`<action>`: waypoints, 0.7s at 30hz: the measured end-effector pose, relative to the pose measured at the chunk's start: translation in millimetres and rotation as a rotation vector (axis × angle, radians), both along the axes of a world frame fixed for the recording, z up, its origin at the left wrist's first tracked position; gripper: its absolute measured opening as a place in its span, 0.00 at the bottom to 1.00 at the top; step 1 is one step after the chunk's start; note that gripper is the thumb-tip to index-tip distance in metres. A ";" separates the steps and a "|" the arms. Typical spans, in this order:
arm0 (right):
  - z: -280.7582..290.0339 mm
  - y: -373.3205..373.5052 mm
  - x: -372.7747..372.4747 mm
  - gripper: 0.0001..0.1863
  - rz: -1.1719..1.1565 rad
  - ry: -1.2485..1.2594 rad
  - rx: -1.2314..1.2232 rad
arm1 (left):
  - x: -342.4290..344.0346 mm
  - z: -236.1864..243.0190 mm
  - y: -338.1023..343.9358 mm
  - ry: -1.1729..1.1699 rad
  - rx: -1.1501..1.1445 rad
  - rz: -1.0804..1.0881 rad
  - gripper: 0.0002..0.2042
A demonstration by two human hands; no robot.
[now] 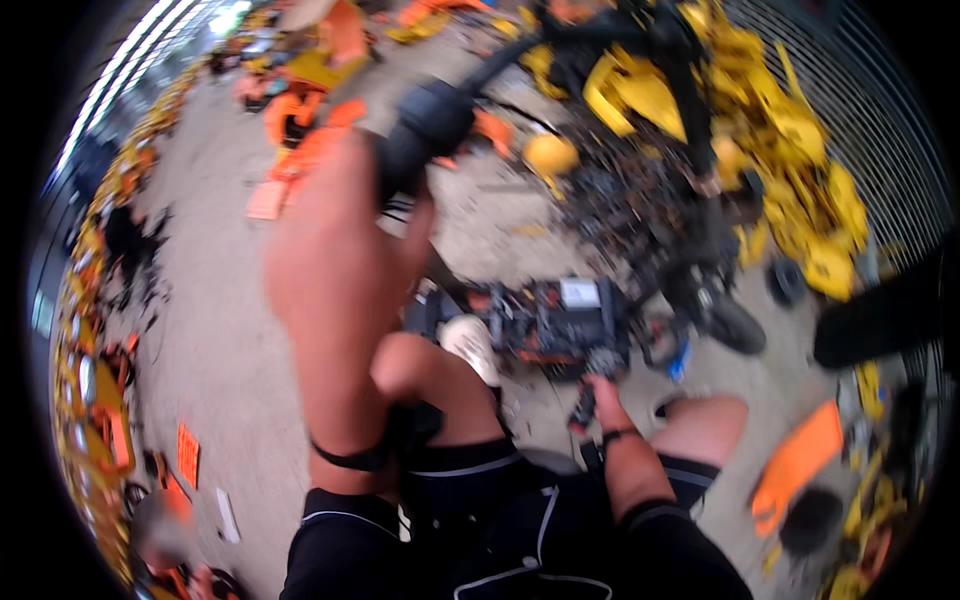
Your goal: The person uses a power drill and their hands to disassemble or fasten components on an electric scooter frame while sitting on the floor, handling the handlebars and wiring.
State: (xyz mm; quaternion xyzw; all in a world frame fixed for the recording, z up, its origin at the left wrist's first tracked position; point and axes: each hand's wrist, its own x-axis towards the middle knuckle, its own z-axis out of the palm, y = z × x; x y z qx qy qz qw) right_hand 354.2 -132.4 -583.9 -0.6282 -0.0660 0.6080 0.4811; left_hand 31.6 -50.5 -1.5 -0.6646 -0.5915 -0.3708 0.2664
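Note:
My left hand (345, 240), raised and smeared by motion, is closed around the black grip of a handlebar (430, 118). From there the handlebar runs to a dark steering column (690, 100) on the right. Between my legs lies a stripped scooter chassis (490, 310) with exposed parts and a black box (570, 310) bearing a white label. Low at its near right side, my right hand (604, 397) is closed on a black-and-red hand tool (582, 408); its exact kind is too blurred to tell. A small wheel (733, 322) stands to the right of the chassis.
Yellow plastic panels (800, 150) and dark metal parts (620, 200) are heaped at the far right. Orange panels (300, 150) lie far left, another orange panel (798, 465) near right. Yellow-orange vehicles (95, 400) line the left side. A person (165, 530) is at lower left.

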 end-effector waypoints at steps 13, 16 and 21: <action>28.8 -18.5 -10.2 0.11 0.128 -0.227 -0.413 | 11.9 -3.9 7.2 0.032 -0.011 0.018 0.20; 21.6 -24.8 -20.8 0.13 0.086 -0.220 -0.426 | 10.8 -4.1 6.3 0.023 -0.019 0.020 0.21; 42.0 -17.7 -10.6 0.11 -0.178 -0.025 -0.189 | 4.7 -9.6 9.4 0.047 0.008 0.010 0.25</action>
